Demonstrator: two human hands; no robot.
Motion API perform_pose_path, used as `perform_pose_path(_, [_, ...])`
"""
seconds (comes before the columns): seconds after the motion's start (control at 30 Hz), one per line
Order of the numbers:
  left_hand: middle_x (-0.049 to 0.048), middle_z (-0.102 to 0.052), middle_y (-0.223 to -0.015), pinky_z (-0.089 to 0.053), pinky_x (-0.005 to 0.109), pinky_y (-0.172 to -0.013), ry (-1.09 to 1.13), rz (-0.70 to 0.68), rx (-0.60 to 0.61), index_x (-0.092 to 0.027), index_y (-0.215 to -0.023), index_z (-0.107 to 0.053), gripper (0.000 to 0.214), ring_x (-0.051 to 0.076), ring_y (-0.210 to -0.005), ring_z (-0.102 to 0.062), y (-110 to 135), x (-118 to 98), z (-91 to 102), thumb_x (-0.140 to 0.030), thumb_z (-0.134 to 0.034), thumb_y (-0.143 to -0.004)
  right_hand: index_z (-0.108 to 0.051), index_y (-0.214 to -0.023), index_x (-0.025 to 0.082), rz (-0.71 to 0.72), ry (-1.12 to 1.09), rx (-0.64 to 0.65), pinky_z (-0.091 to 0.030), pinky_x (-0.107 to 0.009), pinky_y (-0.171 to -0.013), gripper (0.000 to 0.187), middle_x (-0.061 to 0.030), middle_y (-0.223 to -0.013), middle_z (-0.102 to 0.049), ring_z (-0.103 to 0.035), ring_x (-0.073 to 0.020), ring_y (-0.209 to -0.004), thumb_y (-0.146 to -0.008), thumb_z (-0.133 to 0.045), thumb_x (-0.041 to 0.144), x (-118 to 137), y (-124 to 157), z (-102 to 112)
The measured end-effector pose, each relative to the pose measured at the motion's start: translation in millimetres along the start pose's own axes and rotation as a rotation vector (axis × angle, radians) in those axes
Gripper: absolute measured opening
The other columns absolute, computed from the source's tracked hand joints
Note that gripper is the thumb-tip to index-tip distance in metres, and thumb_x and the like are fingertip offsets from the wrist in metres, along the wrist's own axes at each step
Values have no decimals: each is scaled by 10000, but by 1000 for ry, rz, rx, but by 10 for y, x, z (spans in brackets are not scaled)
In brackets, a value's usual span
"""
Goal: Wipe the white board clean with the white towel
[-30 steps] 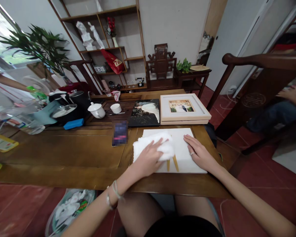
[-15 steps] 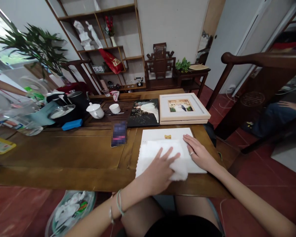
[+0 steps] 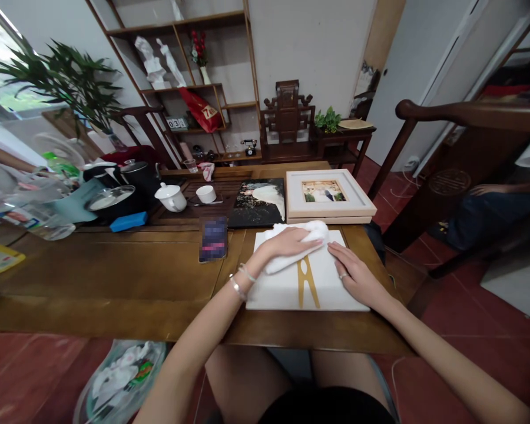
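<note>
A white panel (image 3: 274, 292) lies flat on the table near its front edge. A gold, A-shaped piece or marking (image 3: 308, 285) shows at its middle; I cannot tell which. My left hand (image 3: 291, 240) presses a folded white cloth (image 3: 315, 232) onto the panel's far part, fingers bent over it. The cloth hides the top of the gold shape. At the panel's right side my right hand (image 3: 353, 271) lies flat with fingers stretched out, holding nothing. Just behind the panel are a light wood picture frame (image 3: 357, 203) on another one and a dark picture (image 3: 256, 215) of a white dress.
A phone-like dark rectangle (image 3: 212, 240) lies left of the panel. Farther left are a lidded white teapot (image 3: 171, 198), a white cup (image 3: 206, 194), a blue block (image 3: 129, 222) and a black pot (image 3: 112, 203). A dark wooden chair (image 3: 441, 171) stands at right; a bin (image 3: 121, 377) is below the table.
My left hand has slid the cloth away from me to the panel's far edge, uncovering the near part and the gold shape's legs. My right hand has stayed in place.
</note>
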State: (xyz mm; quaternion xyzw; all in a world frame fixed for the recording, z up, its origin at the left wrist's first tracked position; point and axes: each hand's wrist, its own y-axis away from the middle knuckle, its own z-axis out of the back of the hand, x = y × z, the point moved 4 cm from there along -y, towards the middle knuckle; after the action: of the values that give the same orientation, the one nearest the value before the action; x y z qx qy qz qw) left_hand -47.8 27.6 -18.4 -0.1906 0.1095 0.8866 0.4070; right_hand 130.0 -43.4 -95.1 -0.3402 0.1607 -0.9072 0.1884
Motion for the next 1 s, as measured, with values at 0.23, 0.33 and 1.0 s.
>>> perform_pose_path(0.23, [127, -679, -1083, -437, 291, -835, -1, -121, 55, -108, -1046, -649, 578, 244, -967, -627, -540, -290, -28, -569, -313, -961, -536, -1297, 206, -4, 37, 11, -390, -536, -1076, 415, -127, -1302, -571, -488, -284, -1265, -912, -381, 218, 26, -19, 31])
perform_pose_path(0.33, [125, -677, -1105, -437, 306, -853, -102, -141, 21, -125, -1090, -640, 507, 257, -1002, -623, -456, -334, -70, -504, -323, -980, -525, -1307, 219, 12, 26, 35, -403, -521, -1068, 423, -118, -1296, -575, -499, -275, -1250, -910, -381, 204, 50, -26, 41])
perform_pose_path(1.0, [160, -383, -1465, -235, 591, -1077, -423, -315, -48, -159, -925, -731, 250, 440, -1359, -283, 1058, -1230, -789, -288, -524, -867, -502, -1335, 237, 1, -37, 37, -356, -546, -1111, 458, -104, -1398, -513, -416, -263, -1348, -892, -400, 177, -14, 2, 23])
